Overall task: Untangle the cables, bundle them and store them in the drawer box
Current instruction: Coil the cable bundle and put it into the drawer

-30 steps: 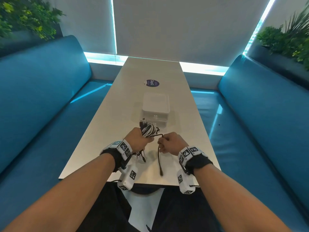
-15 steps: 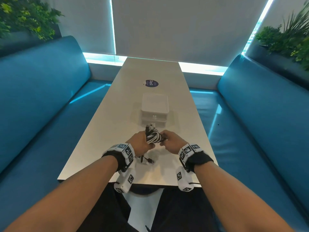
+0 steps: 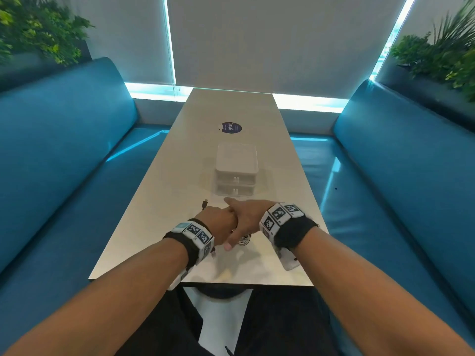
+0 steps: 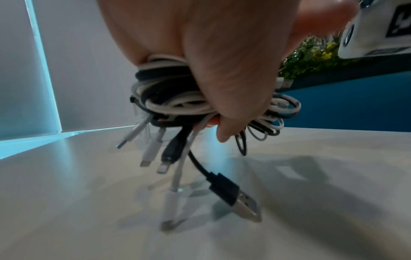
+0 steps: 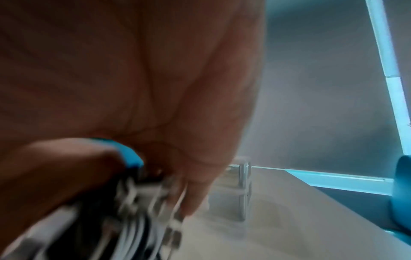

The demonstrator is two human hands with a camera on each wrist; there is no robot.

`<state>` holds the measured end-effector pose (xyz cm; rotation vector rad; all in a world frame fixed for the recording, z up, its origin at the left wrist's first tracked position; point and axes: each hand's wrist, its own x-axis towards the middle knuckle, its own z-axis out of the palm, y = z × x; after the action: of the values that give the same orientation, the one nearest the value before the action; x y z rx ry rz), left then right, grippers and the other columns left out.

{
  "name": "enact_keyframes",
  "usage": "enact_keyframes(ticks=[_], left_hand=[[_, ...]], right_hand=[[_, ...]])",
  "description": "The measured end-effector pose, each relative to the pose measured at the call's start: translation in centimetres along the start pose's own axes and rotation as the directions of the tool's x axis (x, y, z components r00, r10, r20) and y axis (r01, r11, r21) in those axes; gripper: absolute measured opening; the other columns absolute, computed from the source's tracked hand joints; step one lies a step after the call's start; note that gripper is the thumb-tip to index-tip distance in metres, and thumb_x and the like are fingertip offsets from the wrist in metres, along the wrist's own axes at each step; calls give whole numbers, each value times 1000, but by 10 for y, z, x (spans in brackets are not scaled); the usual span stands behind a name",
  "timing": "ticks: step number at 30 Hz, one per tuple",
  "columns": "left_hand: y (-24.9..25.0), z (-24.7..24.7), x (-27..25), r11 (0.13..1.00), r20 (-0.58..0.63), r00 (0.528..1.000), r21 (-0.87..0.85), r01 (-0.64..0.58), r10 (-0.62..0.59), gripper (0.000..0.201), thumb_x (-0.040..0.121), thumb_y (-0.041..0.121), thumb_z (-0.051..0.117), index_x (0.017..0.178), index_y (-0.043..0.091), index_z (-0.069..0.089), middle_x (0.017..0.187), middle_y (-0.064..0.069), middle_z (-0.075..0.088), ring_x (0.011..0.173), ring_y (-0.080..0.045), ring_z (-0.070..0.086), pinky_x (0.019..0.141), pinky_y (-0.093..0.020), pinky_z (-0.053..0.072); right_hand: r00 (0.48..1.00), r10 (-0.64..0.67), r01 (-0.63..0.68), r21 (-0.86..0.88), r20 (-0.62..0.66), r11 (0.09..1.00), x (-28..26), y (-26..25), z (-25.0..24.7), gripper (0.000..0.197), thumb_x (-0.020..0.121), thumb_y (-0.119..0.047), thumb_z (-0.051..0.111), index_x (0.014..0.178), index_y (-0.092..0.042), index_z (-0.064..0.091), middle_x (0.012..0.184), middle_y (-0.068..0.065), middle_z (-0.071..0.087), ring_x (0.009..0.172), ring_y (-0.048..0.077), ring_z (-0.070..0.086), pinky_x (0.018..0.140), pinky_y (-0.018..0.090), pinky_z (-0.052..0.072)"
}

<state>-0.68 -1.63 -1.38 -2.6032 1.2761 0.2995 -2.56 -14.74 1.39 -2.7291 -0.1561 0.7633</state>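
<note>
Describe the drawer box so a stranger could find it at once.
Start at the long pale table between the two blue benches. On its centre line, just beyond the hands and short of the round dark sticker, stands the drawer box. It is the only boxy thing there: translucent white, two stacked drawers with small knobs, both shut.

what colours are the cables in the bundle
Black and white cords mixed in the cable bundle, held in the left hand; clearest in the left wrist view.
</note>
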Motion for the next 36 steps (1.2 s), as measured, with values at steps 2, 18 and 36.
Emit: enact_keyframes(ticks=[2,18,36], left_hand=[[2,-4,2,1000,2,1000,-5,-12,12,32,91,31,65,116,12,63,114,-8,69,95,-29,68,80,-38,53],[-10,-20,6,963,-103,973,-197,184,-207,3,82,23,61,85,22,60,83,0,66,68,-21,61,65,-32,53],[-26,-11,1,995,-113,989,-53,90,-95,19,89,25,57,107,20,62,86,-3,65,70,-24,60,64,-31,48]], right_hand=[[997,9,-10,-3,-75,1000,4,1,10,139,53,-56,90,155,-26,1,142,9,54,125,30,54,106,43,42],[916,105,-140,-63,-388,988,1,12,22,26,65,-39,74,88,-28,67,76,-5,65,68,19,63,59,26,46],[985,-5,1,-23,-174,1000,-2,4,6,54,64,-63,78,102,-27,65,81,-8,73,74,16,69,72,31,55]])
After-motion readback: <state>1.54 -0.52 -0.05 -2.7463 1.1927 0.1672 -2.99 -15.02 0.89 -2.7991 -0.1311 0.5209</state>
